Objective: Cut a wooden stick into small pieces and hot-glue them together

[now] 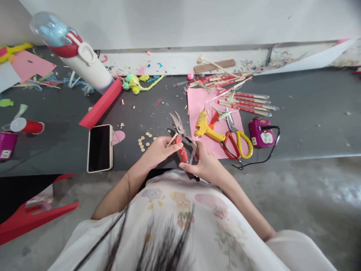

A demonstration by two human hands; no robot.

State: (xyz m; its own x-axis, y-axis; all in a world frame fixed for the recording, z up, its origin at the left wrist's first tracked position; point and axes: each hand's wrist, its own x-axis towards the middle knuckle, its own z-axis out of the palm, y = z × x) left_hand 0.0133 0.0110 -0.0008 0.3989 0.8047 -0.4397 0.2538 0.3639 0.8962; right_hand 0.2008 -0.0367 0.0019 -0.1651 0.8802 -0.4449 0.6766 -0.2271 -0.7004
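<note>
A person holds red-handled shears at the near edge of a dark worktop, blades spread toward eleven o'clock. The left hand's fingers pinch a thin stick; whether it touches the blades is hard to tell. The right hand's fingers grip the handles. Flower-shaped pieces lie at nine o'clock from the shears, a phone beyond; a yellow glue gun rests at two.

Two hands, one pruner, one glue gun, one phone, two purple boxes
</note>
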